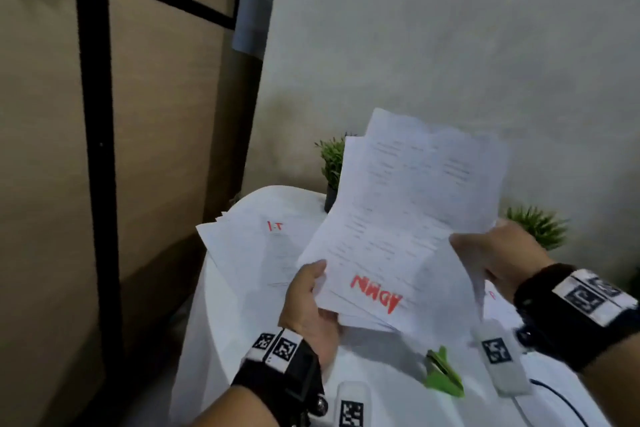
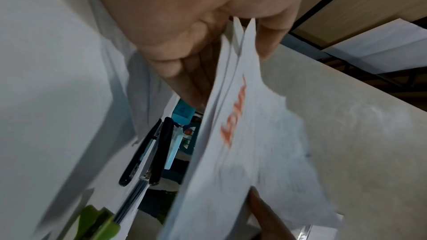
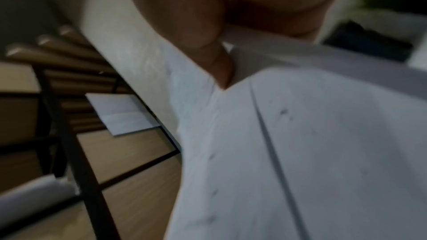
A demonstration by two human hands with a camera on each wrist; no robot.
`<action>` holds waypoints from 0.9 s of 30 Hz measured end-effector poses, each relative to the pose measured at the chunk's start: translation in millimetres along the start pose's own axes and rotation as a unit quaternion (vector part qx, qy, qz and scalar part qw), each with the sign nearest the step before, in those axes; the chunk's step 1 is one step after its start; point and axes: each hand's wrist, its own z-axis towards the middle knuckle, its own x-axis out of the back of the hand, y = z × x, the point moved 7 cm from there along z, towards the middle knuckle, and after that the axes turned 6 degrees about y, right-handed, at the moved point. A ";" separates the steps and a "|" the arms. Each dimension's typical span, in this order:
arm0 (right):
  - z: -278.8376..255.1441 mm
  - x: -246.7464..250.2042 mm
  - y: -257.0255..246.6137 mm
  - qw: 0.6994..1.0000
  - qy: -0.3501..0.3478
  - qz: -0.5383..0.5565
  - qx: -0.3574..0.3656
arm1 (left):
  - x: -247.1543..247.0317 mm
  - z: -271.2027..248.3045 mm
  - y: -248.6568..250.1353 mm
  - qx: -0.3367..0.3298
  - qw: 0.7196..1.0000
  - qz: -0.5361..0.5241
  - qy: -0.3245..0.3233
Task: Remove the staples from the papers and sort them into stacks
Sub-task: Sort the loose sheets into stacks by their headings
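Both hands hold a sheaf of white printed papers (image 1: 408, 211) up above the table, with red letters ADMN on the top sheet. My left hand (image 1: 311, 295) grips its lower left corner, thumb on top (image 2: 268, 30) and fingers (image 2: 191, 83) underneath. My right hand (image 1: 491, 253) pinches the right edge; the blurred right wrist view shows the thumb (image 3: 196, 25) on the sheets (image 3: 300, 152). A stack of papers (image 1: 263, 243) marked in red lies on the table at the left. A green staple remover (image 1: 443, 374) lies near the front edge.
The table wears a white cloth (image 1: 221, 340). Two small potted plants (image 1: 332, 166) (image 1: 536, 225) stand at the back by the wall. A black stapler (image 2: 148, 154) lies on the table beside more papers. A black-framed wooden partition (image 1: 97, 149) rises at the left.
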 end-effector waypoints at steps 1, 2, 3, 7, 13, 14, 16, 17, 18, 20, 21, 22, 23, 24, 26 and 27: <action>1.5 5.3 -8.1 0.999 -0.026 -0.020 0.017 | -1.8 -1.0 -0.9 0.007 1.000 0.006 -0.014; 4.9 13.4 -16.2 0.997 -0.038 -0.044 0.041 | -5.4 -2.5 -1.9 0.016 0.999 0.010 -0.038; 7.0 17.6 -22.6 0.992 -0.051 -0.097 0.060 | -8.8 -4.1 -3.2 0.017 0.998 0.020 -0.061; 2.5 7.1 -48.6 0.957 -0.092 -0.252 0.110 | -10.0 -4.1 -8.2 -0.009 0.994 0.072 -0.081; 11.2 15.3 -68.8 0.904 0.156 -0.310 0.248 | 4.5 12.1 -8.8 -0.042 0.997 0.058 -0.028; 6.3 26.8 -68.8 0.892 0.209 -0.304 0.263 | 6.7 14.6 -8.0 -0.044 0.998 0.048 -0.015; -0.1 40.6 -51.3 0.861 0.213 -0.391 0.247 | 10.6 18.4 -6.1 -0.046 0.999 0.024 0.010; 0.9 40.6 -30.3 0.843 0.151 -0.470 0.214 | 12.8 19.5 -5.2 -0.047 0.998 0.019 0.021; 0.2 38.5 -2.2 0.817 0.057 -0.547 0.173 | 14.4 20.3 -4.6 -0.047 0.998 0.019 0.028; -21.4 28.1 56.2 0.758 -0.145 -0.630 0.083 | 16.6 20.8 -4.7 -0.040 0.998 0.030 0.036; -36.0 23.0 76.9 0.747 -0.218 -0.625 0.065 | 16.6 20.3 -6.1 -0.035 0.998 0.036 0.036; -49.7 16.3 90.9 0.757 -0.272 -0.591 0.066 | 16.7 20.4 -7.3 -0.030 0.998 0.041 0.037; -60.7 9.3 100.8 0.769 -0.301 -0.559 0.068 | 16.6 20.0 -7.7 -0.028 0.998 0.044 0.037; -69.6 1.6 107.5 0.779 -0.319 -0.533 0.089 | 16.5 19.9 -7.6 -0.029 0.998 0.044 0.037; -83.3 -14.6 111.4 0.777 -0.331 -0.516 0.141 | 17.1 19.2 -7.7 -0.031 0.998 0.048 0.039; -85.0 -21.1 114.1 0.775 -0.328 -0.515 0.166 | 17.4 19.2 -7.8 -0.032 0.997 0.050 0.039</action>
